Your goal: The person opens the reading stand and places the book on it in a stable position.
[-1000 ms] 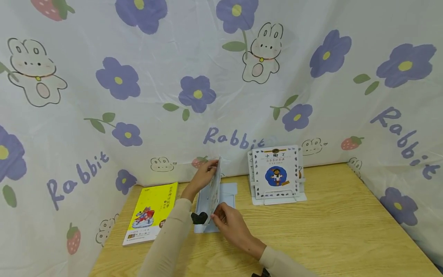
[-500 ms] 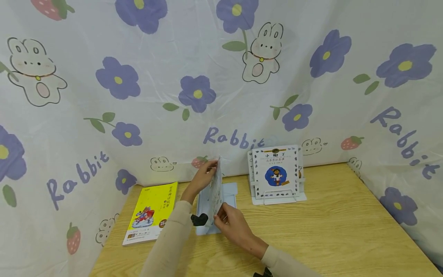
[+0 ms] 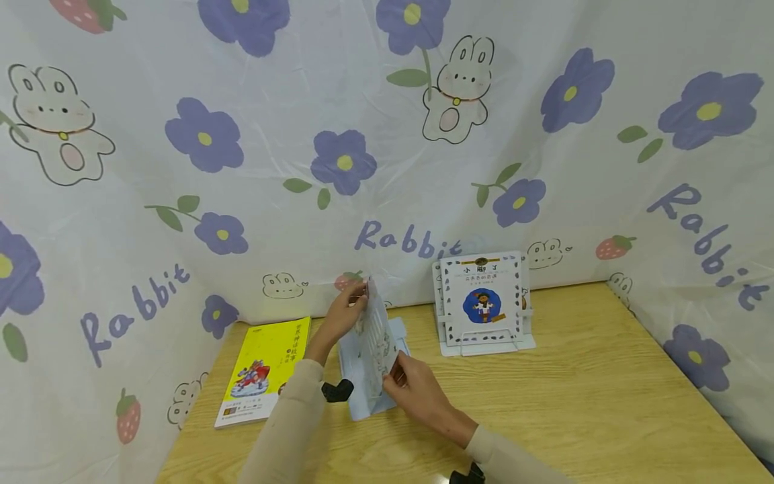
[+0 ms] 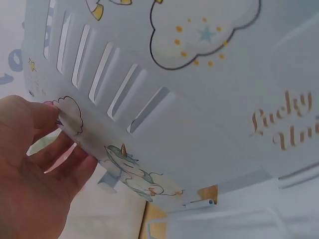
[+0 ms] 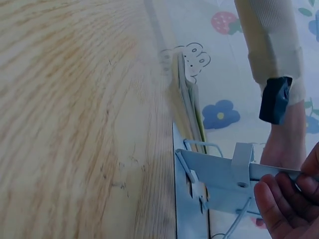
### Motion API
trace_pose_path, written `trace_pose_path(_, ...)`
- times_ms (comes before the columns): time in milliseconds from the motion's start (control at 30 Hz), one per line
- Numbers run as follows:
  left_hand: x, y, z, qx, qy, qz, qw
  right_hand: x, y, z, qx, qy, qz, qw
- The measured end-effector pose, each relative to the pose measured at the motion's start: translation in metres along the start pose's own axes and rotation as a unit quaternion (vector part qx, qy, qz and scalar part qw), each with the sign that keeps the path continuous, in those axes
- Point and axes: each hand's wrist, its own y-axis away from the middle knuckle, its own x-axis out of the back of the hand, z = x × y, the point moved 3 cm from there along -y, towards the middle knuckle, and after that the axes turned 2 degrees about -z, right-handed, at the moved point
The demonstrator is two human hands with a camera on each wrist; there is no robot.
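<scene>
A pale blue metal book stand (image 3: 378, 346) with unicorn and cloud prints stands on the table, its slotted back panel raised from the flat base (image 3: 358, 376). My left hand (image 3: 340, 319) grips the upper edge of this panel. In the left wrist view the slots and lettering on the panel (image 4: 209, 109) show close beside the left hand (image 4: 35, 174). Lower down, my right hand (image 3: 420, 393) pinches the panel's right edge with thumb and fingers. The right wrist view shows the right hand (image 5: 294, 204) at that edge, near a metal bracket (image 5: 242, 164) and wire supports.
Left of the stand lies a yellow book (image 3: 275, 359) flat on the wooden table (image 3: 580, 403). A second stand (image 3: 450, 351) at the back right holds an upright white picture book (image 3: 482, 296). Behind the table hangs a flower-and-rabbit printed cloth (image 3: 272, 202).
The book stand has turned on the table, so its panel's printed side shows more. My left hand has shifted a little left, my right hand slightly right, both still holding the panel.
</scene>
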Motion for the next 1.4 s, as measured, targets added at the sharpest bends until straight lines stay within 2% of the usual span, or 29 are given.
trace_pose_path(233,0.011,0.010,-0.003,-0.012,-0.012,0.026,0.9995,0.010,-0.001,0.009,0.003,-0.016,0.019,1.000)
trace_pose_path(433,0.017,0.016,-0.010,0.010,-0.017,0.044,0.9989,0.019,-0.002,0.015,0.007,-0.016,0.043,0.999)
trace_pose_path(700,0.025,0.021,-0.022,0.032,-0.009,0.068,0.9971,0.031,-0.006,0.024,-0.032,-0.015,0.064,0.997)
trace_pose_path(900,0.030,0.024,-0.026,0.039,-0.009,0.105,0.9937,0.041,-0.011,0.028,-0.063,-0.013,0.088,0.994)
trace_pose_path(1033,0.033,0.028,-0.030,0.048,-0.003,0.123,0.9912,0.046,-0.015,0.029,-0.068,-0.001,0.106,0.992)
trace_pose_path(1400,0.035,0.032,-0.038,0.078,0.004,0.134,0.9879,0.058,-0.030,0.039,-0.062,0.039,0.126,0.989)
